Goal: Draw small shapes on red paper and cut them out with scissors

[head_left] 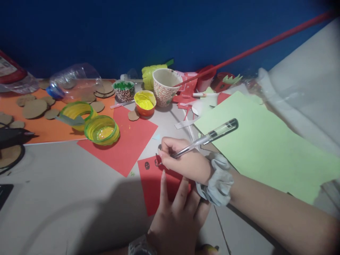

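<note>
My right hand (pixel 183 157) pinches a clear-barrelled pen (pixel 209 137) with a black cap end. The pen's tip touches a small red sheet of paper (pixel 150 191). Two small black drawn marks show along the sheet's upper edge, one darkly filled and one in outline at the tip. Flat on the same sheet lies my left hand (pixel 177 212), fingers spread, pressing on the paper below the right hand. A grey scrunchie (pixel 216 180) circles my right wrist.
Another red sheet (pixel 127 156) carries a yellow-green ring-shaped plastic piece (pixel 102 131). Behind stand a yellow paint cup (pixel 145 102), a green paint cup (pixel 124 91) and a patterned paper cup (pixel 166 88) holding a red stick. Light green paper (pixel 265 141) lies right; a plastic bottle (pixel 75 81) and cardboard discs (pixel 35 108) left.
</note>
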